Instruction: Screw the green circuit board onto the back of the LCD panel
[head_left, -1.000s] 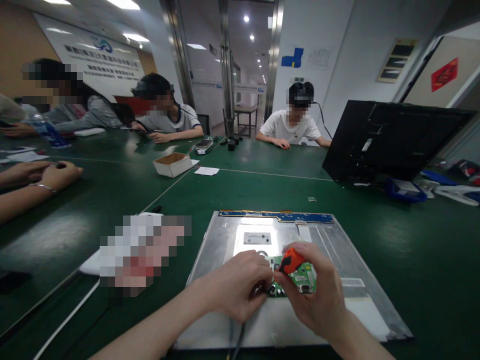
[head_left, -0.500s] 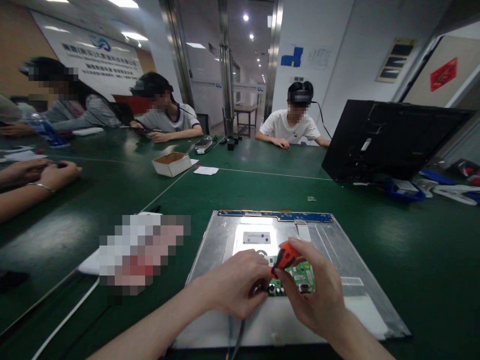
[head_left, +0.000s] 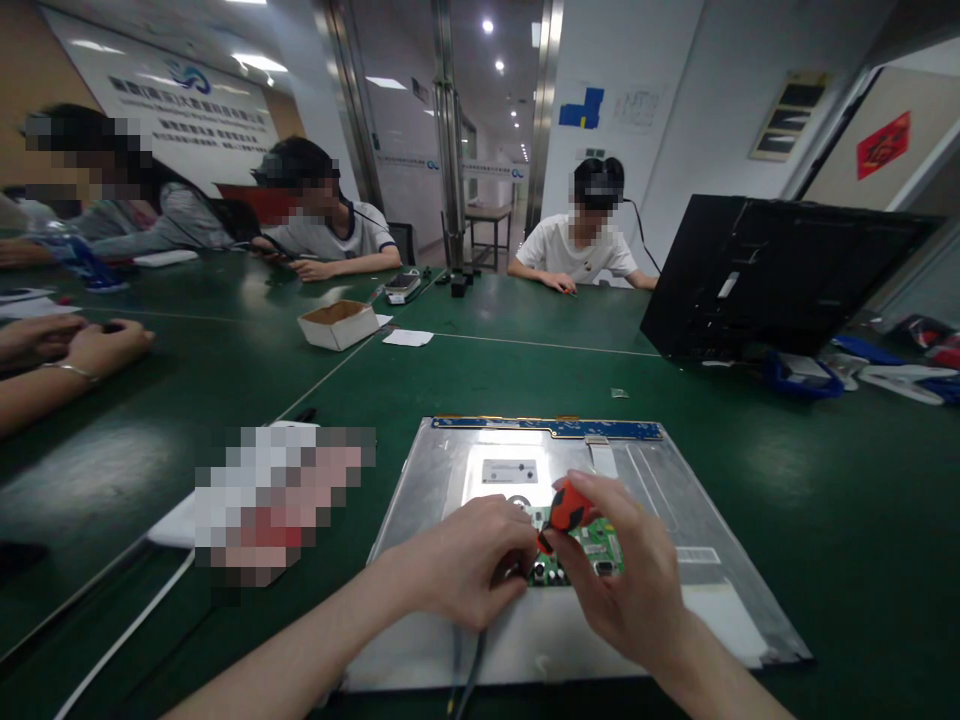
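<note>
A silver display panel (head_left: 547, 640) lies on the table in front of me, its metal back facing up. A green circuit board (head_left: 602, 545) sits near its middle. My right hand (head_left: 637, 560) grips an orange-and-black screwdriver (head_left: 571, 507), whose handle tilts down to the left above the board. Its tip is hidden behind my fingers. At the board's left side, my left hand (head_left: 480, 555) is closed, thumb and fingers curled near the screwdriver's lower end. What those fingers hold is hidden. Dark cables (head_left: 474, 665) come out below that hand and run over the panel's near edge.
A black monitor housing (head_left: 772, 275) stands at the right behind the panel, with a blue tray (head_left: 799, 378) beside it. An open white box (head_left: 339, 325) is further back. Blurred-out items and a white cable (head_left: 124, 638) lie left. Several people sit around the green table (head_left: 495, 375).
The view has shifted slightly, so most things appear a little further left. The screwdriver handle has turned a little in my right hand. Both hands stay at the circuit board.
</note>
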